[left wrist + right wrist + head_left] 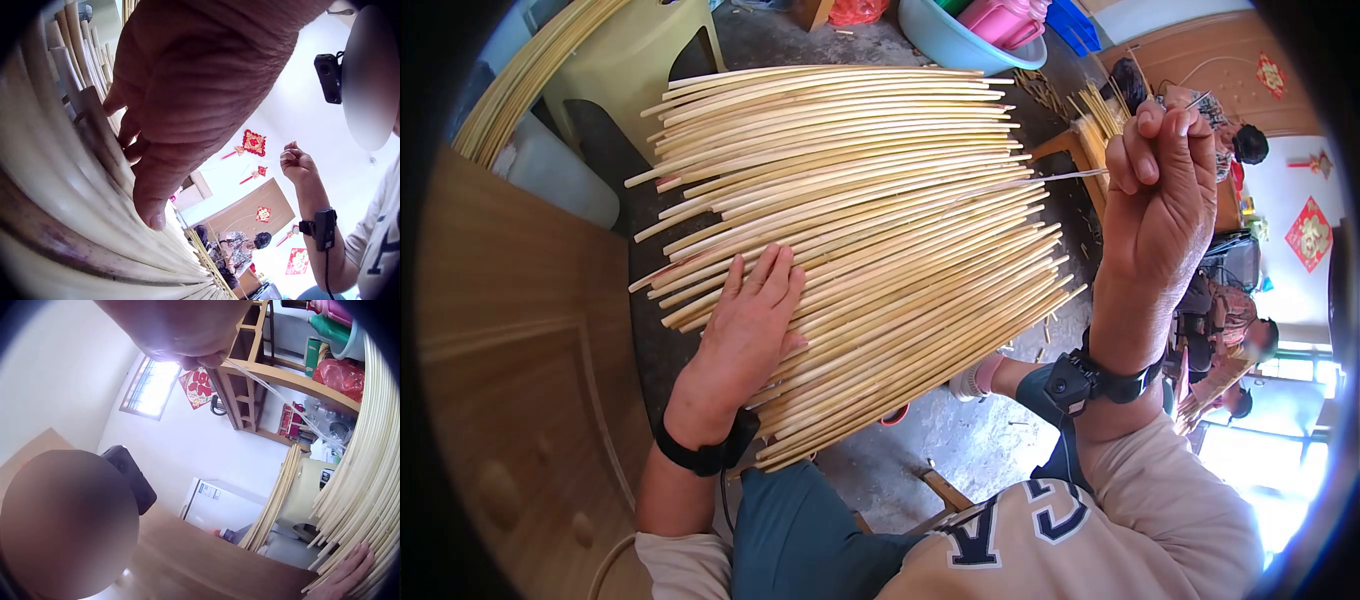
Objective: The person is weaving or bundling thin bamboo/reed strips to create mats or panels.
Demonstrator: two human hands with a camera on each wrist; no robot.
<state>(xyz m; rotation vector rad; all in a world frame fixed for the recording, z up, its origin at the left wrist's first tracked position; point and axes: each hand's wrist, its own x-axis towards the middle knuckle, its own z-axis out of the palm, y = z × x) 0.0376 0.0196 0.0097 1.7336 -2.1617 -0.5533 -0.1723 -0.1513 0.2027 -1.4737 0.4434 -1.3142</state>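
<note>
A broad mat of pale, thin wooden sticks lies side by side in front of me, with uneven ends. My left hand rests flat on its near left part, fingers stretched over the sticks. Raised off to the right, my right hand has curled fingers that pinch a white thread. That thread runs taut down to the middle of the sticks; in the right wrist view, the thread slants from the fingertips to the mat. A thin metallic tip sticks out past the thumb, like a needle.
A wooden panel stands close on the left. Behind it are a cream plastic chair and a bundle of long sticks. A blue basin sits at the back. Other people are at the right.
</note>
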